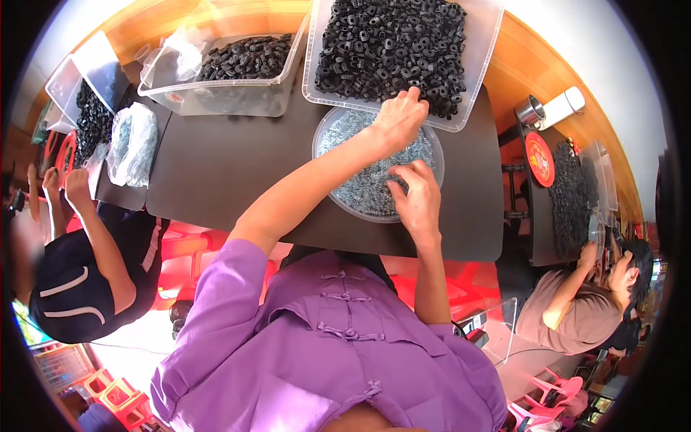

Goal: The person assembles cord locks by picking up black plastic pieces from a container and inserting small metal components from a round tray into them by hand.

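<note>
While the left hand leans over to the black bits, the right hand is bent down over the tiny shiny bits. The black bits are in a big clear tray, just ahead of the left hand. The shiny bits are in a round tub, right under the right hand. Both sit on the dark desk.

The left hand's fingers are tucked in close at the near edge of the tray. I cannot tell if there is a bit in them. The right hand's finger and thumb are curled, with a small gap, down by the shiny bits. I cannot tell if they hold one.

To do this well, use just the tips of the fingers. It looks best to take one black bit from the near edge, so the left hand need not dig deep and push the pile over. The shiny bits are so small that a soft pinch from the top should work better than a big grab. The left arm goes across in front of the tub, so keep it up high and off the rim. Keep the right hand low over the tub too, so that any bit it drops falls back in.
</note>
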{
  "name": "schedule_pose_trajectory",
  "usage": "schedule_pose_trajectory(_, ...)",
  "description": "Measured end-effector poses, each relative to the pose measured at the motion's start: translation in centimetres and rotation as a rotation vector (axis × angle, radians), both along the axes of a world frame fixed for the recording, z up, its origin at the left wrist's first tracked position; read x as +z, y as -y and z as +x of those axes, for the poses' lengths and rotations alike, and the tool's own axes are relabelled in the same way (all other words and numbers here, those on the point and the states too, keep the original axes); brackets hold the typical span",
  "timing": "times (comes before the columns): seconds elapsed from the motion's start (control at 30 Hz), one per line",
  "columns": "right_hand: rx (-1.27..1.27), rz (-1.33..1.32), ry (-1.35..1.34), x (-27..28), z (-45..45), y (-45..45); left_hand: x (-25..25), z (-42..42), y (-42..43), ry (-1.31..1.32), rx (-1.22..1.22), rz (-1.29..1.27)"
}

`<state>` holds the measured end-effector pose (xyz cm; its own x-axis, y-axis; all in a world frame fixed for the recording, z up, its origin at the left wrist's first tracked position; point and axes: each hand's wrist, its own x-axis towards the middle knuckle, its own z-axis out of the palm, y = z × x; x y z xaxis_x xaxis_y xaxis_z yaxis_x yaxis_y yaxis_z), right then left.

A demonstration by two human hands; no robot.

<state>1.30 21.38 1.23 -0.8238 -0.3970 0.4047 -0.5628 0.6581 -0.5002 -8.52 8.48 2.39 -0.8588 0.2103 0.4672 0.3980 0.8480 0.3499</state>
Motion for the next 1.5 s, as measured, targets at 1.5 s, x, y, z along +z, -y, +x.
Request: schedule_pose_trajectory(1.5, -0.053, -0.486, 0.056, 0.6, -2.0, 4.3, -1.7, 9.6, 8.3, 0.586, -0.369, 1.37)
